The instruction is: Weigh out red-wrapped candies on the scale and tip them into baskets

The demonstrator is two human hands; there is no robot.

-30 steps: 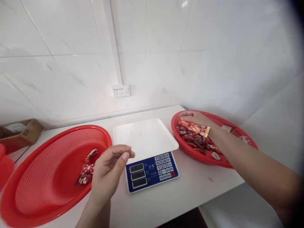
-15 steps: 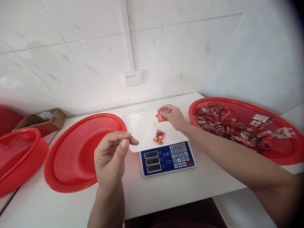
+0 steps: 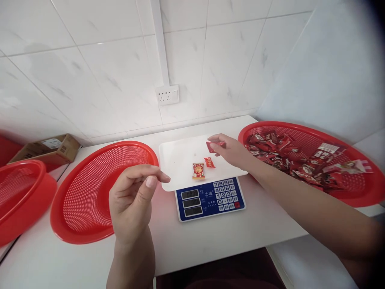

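My right hand reaches over the white pan of the digital scale and pinches a small red candy packet above its right side. Two red wrapped candies lie on the pan near its front edge. My left hand hovers in front of the empty red basket, fingers curled with thumb and forefinger together, nothing visible in them. The red basket at the right holds several red candy packets.
The scale's blue keypad and display panel faces me. Another red basket sits at the far left edge, with a cardboard box behind it. A wall socket is on the tiled wall above the scale. The counter's front edge runs below my hands.
My right hand came from the right basket to the scale pan, and a second candy now lies on the pan. The view shifted left. My left hand barely moved.
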